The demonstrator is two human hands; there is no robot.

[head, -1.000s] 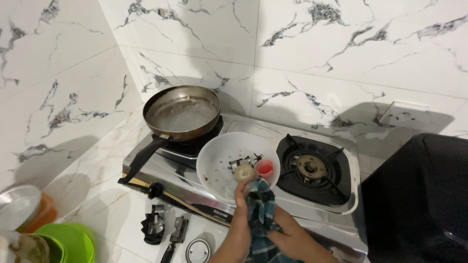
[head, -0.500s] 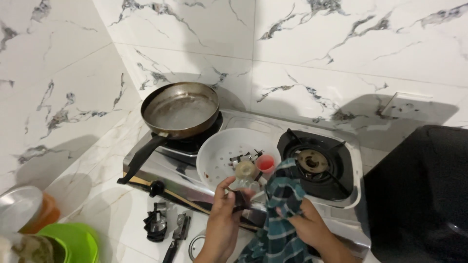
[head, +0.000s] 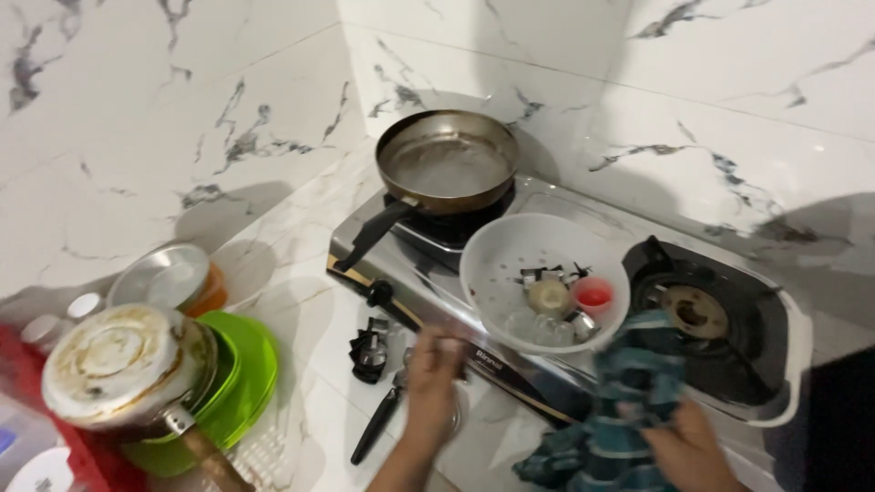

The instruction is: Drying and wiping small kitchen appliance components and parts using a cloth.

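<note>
My left hand (head: 433, 383) hovers low over the white counter in front of the stove (head: 357, 248), fingers curled downward and blurred. It is right next to a black-handled tool (head: 374, 426). My right hand (head: 690, 448) grips a teal plaid cloth (head: 629, 401) at the stove's front edge. A white colander (head: 506, 260) rests on the stove between the burners. It holds a round beige lid (head: 550, 296), a red cap (head: 593, 295) and some small clear and metal pieces.
A steel frying pan (head: 447, 169) sits on the left burner; the right burner (head: 693, 314) is bare. A small black part (head: 369, 344) lies on the counter. At left stand an upturned stained pan (head: 118, 364), green bowls (head: 248, 364) and a metal lid (head: 169, 278).
My left hand has left the colander and dropped to the counter in front of the stove. My right hand with the cloth has shifted right. The view has swung left, showing the dish stack.
</note>
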